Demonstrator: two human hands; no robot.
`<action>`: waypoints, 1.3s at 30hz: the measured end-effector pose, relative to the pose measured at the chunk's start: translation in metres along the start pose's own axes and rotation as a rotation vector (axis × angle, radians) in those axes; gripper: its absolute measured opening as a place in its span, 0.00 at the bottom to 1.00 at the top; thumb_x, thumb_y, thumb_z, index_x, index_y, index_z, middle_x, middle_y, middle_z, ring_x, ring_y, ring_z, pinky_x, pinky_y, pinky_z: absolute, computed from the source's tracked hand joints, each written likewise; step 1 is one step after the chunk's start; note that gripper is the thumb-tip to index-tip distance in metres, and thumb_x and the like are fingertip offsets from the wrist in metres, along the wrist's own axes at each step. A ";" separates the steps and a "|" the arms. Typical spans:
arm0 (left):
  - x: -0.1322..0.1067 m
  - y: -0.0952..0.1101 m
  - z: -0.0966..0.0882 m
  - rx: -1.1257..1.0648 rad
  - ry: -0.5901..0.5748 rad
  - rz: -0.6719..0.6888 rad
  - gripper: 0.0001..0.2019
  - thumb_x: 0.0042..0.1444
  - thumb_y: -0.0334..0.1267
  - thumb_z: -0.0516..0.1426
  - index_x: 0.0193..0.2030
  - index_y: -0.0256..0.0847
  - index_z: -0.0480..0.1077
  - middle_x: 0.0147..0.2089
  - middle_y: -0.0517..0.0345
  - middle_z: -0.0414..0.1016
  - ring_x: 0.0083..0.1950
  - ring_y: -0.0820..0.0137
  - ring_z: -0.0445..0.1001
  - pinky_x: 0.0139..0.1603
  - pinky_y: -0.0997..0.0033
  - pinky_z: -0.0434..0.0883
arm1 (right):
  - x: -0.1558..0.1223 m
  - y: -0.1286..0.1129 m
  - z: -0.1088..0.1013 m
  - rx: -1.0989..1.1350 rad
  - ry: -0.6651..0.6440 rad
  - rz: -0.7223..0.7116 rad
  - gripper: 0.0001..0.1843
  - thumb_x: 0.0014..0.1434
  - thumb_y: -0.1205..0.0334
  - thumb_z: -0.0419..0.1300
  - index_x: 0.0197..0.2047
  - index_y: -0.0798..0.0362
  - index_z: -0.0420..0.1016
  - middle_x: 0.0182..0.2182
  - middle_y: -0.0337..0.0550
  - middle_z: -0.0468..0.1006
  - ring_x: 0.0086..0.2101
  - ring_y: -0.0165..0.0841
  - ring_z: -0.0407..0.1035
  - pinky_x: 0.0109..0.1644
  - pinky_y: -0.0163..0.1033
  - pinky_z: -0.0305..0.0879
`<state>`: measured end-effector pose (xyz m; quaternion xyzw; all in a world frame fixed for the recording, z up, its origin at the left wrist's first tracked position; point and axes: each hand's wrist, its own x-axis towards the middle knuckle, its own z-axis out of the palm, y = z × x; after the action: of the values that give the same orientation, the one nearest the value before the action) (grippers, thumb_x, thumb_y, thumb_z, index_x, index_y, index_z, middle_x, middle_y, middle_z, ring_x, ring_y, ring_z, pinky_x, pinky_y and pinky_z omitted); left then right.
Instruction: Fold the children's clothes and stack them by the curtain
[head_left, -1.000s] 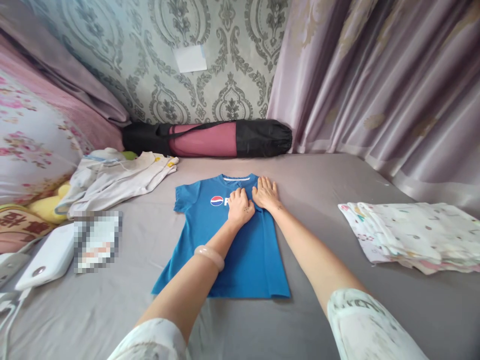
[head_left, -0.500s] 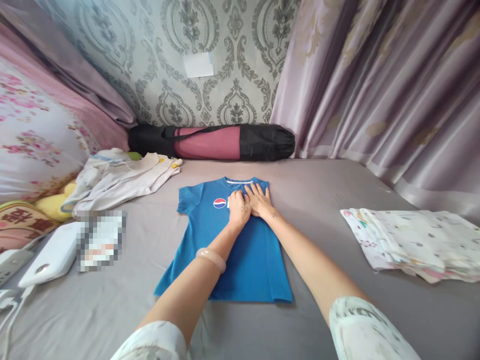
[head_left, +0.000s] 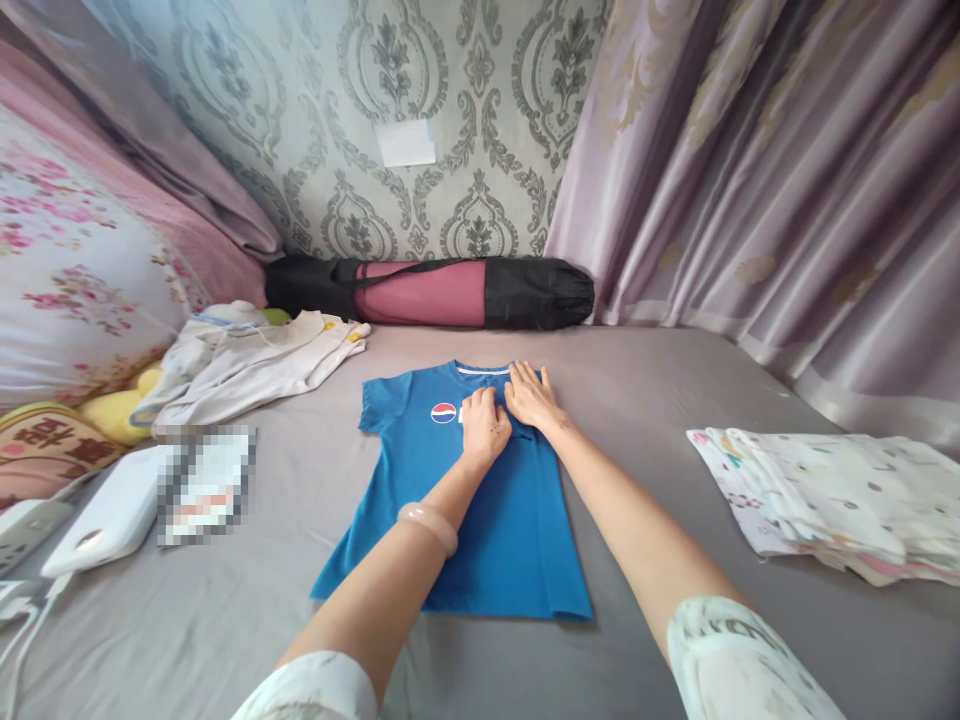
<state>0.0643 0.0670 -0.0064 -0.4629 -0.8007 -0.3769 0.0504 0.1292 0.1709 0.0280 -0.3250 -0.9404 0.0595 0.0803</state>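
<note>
Two hands pressed side by side on a blue shirt (head_left: 517, 530), centre of frame.

Shirt lies face up on the grey bed (head_left: 645, 400), collar toward the top of the frame, hem toward the bottom; one sleeve shows on its left edge, none on the right. Left hand (head_left: 486, 430) rests palm down on the chest, just right of the round logo, fingers loose and slightly bent, grasping nothing. Right hand (head_left: 531, 397) touches it on the right, flat near the collar, fingers stretched out and released. Pale bangle (head_left: 427, 525) on the left wrist. Rolled mat (head_left: 435, 292) in a black bag lies along the wall, upper centre. Loose white clothes (head_left: 255, 355) at centre left; stack of folded printed cloths (head_left: 832, 490) at right, well apart from the shirt. Curtain (head_left: 750, 180) fills the upper right.
</note>
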 end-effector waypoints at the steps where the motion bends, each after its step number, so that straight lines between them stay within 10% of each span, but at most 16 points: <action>1: 0.000 0.000 0.000 0.007 0.001 0.012 0.16 0.56 0.29 0.51 0.51 0.39 0.68 0.55 0.45 0.71 0.57 0.57 0.67 0.59 0.53 0.63 | 0.003 0.002 0.003 -0.011 -0.009 0.001 0.31 0.68 0.59 0.36 0.69 0.66 0.50 0.69 0.53 0.50 0.68 0.40 0.40 0.70 0.52 0.32; 12: 0.002 -0.004 -0.001 0.031 -0.064 -0.026 0.18 0.55 0.25 0.48 0.49 0.39 0.72 0.53 0.44 0.70 0.56 0.55 0.66 0.58 0.50 0.63 | 0.013 0.011 0.008 0.149 -0.009 0.046 0.32 0.67 0.60 0.33 0.70 0.63 0.50 0.69 0.50 0.50 0.67 0.35 0.43 0.69 0.43 0.40; 28: 0.009 -0.006 -0.004 0.052 -0.162 -0.042 0.22 0.53 0.24 0.47 0.52 0.38 0.71 0.54 0.43 0.70 0.59 0.55 0.65 0.60 0.52 0.59 | -0.082 -0.005 0.002 0.049 -0.067 0.068 0.36 0.68 0.51 0.32 0.71 0.67 0.45 0.70 0.54 0.42 0.68 0.42 0.37 0.70 0.48 0.35; 39: 0.006 -0.002 -0.007 0.078 -0.176 -0.064 0.20 0.54 0.26 0.49 0.51 0.37 0.72 0.56 0.43 0.69 0.59 0.53 0.64 0.59 0.53 0.60 | -0.200 -0.043 -0.019 0.105 -0.182 0.052 0.38 0.68 0.48 0.35 0.71 0.69 0.42 0.70 0.57 0.40 0.69 0.44 0.33 0.70 0.52 0.33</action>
<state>0.0571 0.0660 0.0002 -0.4660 -0.8306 -0.3046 -0.0140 0.2618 0.0143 0.0317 -0.3377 -0.9307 0.1400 0.0097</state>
